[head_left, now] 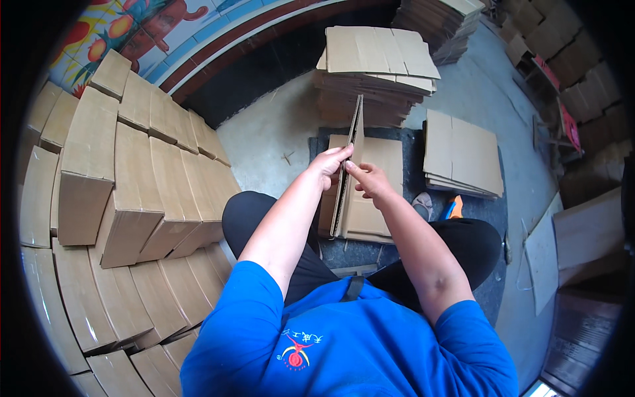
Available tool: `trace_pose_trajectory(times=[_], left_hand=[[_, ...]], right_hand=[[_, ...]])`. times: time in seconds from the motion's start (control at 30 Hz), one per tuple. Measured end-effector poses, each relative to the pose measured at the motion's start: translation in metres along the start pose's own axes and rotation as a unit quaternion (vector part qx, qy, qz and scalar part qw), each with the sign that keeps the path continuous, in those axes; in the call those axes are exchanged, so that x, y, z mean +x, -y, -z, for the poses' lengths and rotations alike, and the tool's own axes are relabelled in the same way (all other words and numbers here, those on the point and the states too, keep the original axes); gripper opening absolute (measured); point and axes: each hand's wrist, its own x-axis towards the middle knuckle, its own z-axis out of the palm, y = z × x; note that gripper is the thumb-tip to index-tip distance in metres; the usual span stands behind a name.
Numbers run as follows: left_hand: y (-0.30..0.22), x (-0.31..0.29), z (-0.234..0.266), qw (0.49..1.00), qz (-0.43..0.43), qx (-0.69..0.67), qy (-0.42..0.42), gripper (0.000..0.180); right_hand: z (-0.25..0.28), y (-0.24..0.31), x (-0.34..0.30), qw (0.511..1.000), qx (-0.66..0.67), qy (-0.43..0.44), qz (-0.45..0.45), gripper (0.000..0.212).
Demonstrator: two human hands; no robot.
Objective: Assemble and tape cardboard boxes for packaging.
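A flattened cardboard box (pixel 342 208) stands on edge in front of me, its layers seen from the top edge. My left hand (pixel 331 165) is closed on its left side, the thumb near the upper edge. From the right, my right hand (pixel 369 178) is closed at the same edge, thumb against the cardboard and fingers curled. Beneath and to the right lies more flat cardboard (pixel 382 192) on a dark mat (pixel 413 142). Part of the box's left face is hidden by my left hand and forearm.
Closed boxes (pixel 135 178) are stacked high at my left. Flat cardboard piles stand ahead (pixel 380 53) and at the right (pixel 463 152). An orange and blue object (pixel 454 207) and a shoe (pixel 422 204) are by my right knee. More cardboard (pixel 589 86) lines the far right.
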Motion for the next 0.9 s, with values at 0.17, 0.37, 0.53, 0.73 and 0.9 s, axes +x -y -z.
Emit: trace_pose_trajectory(times=[0.17,0.37,0.53,0.73,0.9], left_hand=[[0.008,0.006,0.005,0.973,-0.19,0.098,-0.091,0.043],[-0.013,-0.035,-0.01,0.792,-0.319,0.473,-0.217,0.024],[0.001,-0.089,-0.019,0.804,-0.31,0.475,-0.178,0.043],[0.035,-0.093,-0.026,0.805,-0.235,0.498,-0.219,0.05],[0.045,-0.085,-0.015,0.57,-0.525,0.632,-0.004,0.043]], right_hand=[[-0.012,0.003,0.003,0.967,-0.118,-0.135,0.182,0.07],[0.03,0.051,-0.022,0.874,-0.421,-0.187,0.156,0.026],[0.085,0.072,-0.014,0.858,-0.441,-0.212,0.154,0.026],[0.064,0.031,0.002,0.862,-0.413,-0.266,0.126,0.025],[0.064,0.023,0.007,0.863,-0.397,-0.286,0.125,0.024]])
